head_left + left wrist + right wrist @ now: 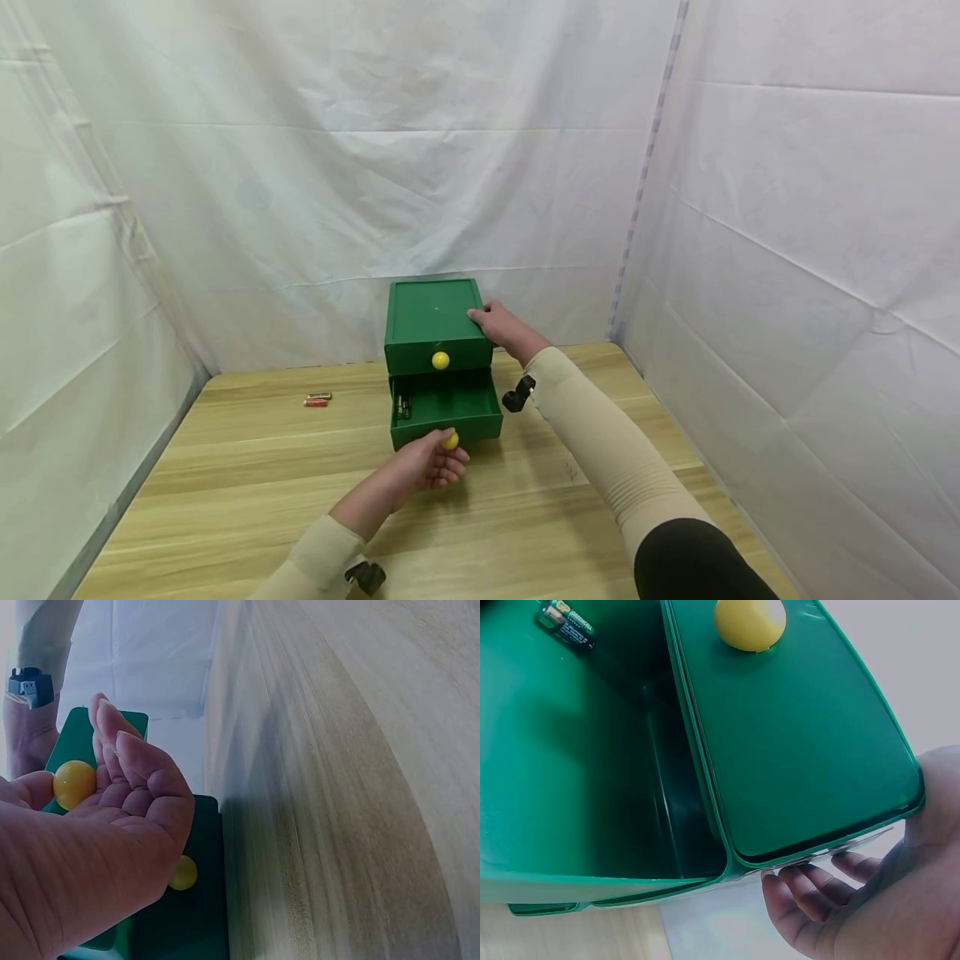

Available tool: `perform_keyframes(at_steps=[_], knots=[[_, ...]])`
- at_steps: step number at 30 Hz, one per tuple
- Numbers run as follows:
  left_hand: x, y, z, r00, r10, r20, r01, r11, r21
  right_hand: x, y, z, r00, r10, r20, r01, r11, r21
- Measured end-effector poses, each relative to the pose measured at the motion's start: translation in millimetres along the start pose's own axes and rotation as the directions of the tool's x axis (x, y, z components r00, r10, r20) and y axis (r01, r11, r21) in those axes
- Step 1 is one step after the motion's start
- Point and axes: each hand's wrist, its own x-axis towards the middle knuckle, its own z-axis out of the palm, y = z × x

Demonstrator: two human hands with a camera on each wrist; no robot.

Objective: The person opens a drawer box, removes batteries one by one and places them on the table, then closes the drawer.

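A green drawer cabinet stands on the table with a drawer below its top drawer pulled out. Black batteries lie along that drawer's left side; one battery shows in the right wrist view. My left hand pinches the open drawer's yellow knob between thumb and fingers, the other fingers loosely bent. At the cabinet's upper right, my right hand grips the body: thumb over the top edge, bent fingers against the side wall.
A red battery and a darker battery lie on the wooden table, left of the cabinet. Another yellow knob sits on the top drawer, and a lower knob shows near the tabletop. White sheets surround the table.
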Motion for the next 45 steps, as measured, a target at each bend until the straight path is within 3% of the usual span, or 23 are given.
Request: perform_keyframes(at_steps=[22, 26, 30, 35, 39, 42, 45], knots=[[2.2, -6.1, -1.2, 1.0, -0.002, 0.018, 0.002, 1.0, 0.009, 1.9, 2.2, -0.2, 1.0, 0.015, -0.007, -0.015, 1.0, -0.011], [-3.2, -2.5, 0.7, 0.998, -0.046, 0.05, 0.043, 0.997, 0.061, 2.3, 2.8, -0.2, 1.0, 0.005, -0.01, -0.005, 1.0, -0.012], [-10.3, 1.8, 3.6, 0.989, -0.071, 0.133, 0.047, 0.983, 0.179, 1.5, 2.9, -0.4, 1.0, 0.001, -0.01, -0.001, 1.0, -0.01], [-20.5, 15.4, 6.7, 0.963, -0.04, 0.265, -0.052, 0.942, 0.332, 0.7, 2.9, -0.7, 1.0, 0.004, -0.011, -0.004, 1.0, -0.007], [-32.2, 37.3, 5.5, 0.936, 0.031, 0.35, -0.183, 0.894, 0.408, 0.7, 2.1, -0.5, 1.0, 0.006, -0.016, -0.006, 1.0, -0.011], [-39.3, 57.5, -1.3, 0.919, 0.108, 0.38, -0.278, 0.859, 0.429, 0.4, 1.0, -0.2, 1.0, 0.004, -0.017, -0.004, 1.0, -0.016], [-41.5, 78.6, -14.1, 0.913, 0.194, 0.36, -0.347, 0.833, 0.432, 0.4, 0.5, 0.1, 1.0, 0.0, -0.018, 0.0, 1.0, -0.015]])
